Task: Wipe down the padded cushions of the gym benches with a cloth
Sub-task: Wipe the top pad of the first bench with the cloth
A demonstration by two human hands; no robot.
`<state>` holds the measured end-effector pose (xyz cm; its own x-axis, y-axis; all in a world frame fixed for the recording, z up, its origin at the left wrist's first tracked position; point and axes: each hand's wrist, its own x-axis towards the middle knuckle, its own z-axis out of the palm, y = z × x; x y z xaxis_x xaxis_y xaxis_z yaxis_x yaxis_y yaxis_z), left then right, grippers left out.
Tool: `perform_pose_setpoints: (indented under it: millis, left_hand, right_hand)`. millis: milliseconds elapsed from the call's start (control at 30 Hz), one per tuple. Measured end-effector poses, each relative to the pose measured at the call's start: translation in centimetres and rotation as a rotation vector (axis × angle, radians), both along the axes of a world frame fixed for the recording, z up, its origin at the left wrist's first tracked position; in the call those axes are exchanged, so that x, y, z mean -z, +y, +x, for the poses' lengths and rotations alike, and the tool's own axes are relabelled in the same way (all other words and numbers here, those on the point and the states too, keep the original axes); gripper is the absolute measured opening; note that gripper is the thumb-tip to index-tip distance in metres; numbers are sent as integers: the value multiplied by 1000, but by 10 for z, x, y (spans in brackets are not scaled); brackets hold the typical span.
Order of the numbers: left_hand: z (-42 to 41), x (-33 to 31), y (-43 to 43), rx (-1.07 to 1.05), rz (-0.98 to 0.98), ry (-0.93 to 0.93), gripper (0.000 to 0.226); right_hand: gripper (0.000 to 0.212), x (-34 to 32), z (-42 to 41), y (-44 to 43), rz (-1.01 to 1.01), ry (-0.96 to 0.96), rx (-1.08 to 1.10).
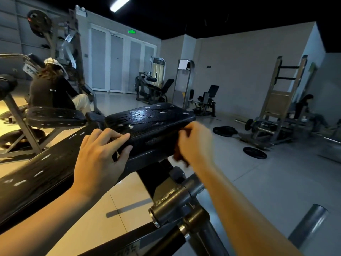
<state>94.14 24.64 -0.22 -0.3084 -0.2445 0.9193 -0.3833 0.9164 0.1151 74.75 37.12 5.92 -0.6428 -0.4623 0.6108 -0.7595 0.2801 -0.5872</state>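
Right hand (196,139) grips cloth (179,155) against cushion (153,117); left hand (97,154) clasps its edge.

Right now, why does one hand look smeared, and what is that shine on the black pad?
Head view: the right hand, gripping the cloth, is motion-blurred, while the left hand gripping the seat cushion is sharp; the shine is glare, probably from the ceiling lamp; the wide lens bends the walls.
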Motion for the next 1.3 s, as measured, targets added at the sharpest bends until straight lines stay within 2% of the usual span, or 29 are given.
perform_pose_setpoints:
  millis: [100,200,267,367,433,533,667,733,800,933,1033,1100,1200,1300]
  left_hand:
    - [-1,0,0,0,4,-3,38]
    - [0,-1,0,-4,-1,6,37]
    - [0,-1,0,-15,-12,-1,36]
    - [0,-1,1,-20,-12,12,35]
    - [-1,-1,2,-25,-10,17,32]
    - [-1,-3,5,-42,7,8,30]
    - [2,-2,6,-60,-11,3,29]
    - [3,0,4,-62,-39,11,28]
    - [2,1,2,-60,-44,19,34]
    - [0,0,1,-38,-23,15,36]
    - [0,0,1,-30,-17,17,35]
    - [0,0,2,-26,-15,26,31]
    - [0,0,3,-11,-11,35,29]
    - [0,-2,2,-5,-21,20,31]
  right_hand:
    - [7,-8,-13,2,-83,-30,114]
    - [5,13,34,-8,50,-19,-122]
    - [6,18,50,-6,145,80,-231]
    - [8,-2,16,2,126,121,-91]
    - [10,-15,-17,10,59,64,50]
    - [13,-18,-31,15,-10,11,84]
    - [10,1,10,8,32,30,-108]
    - [8,14,40,4,115,88,-268]
    - [8,19,43,0,140,162,-314]
    - [8,0,-8,6,84,153,-53]
    - [12,-14,-37,8,-21,23,137]
    - [12,-14,-30,3,-95,-50,183]
    - [11,-2,3,-6,-95,-48,91]
    - [7,17,37,-7,61,-28,-122]
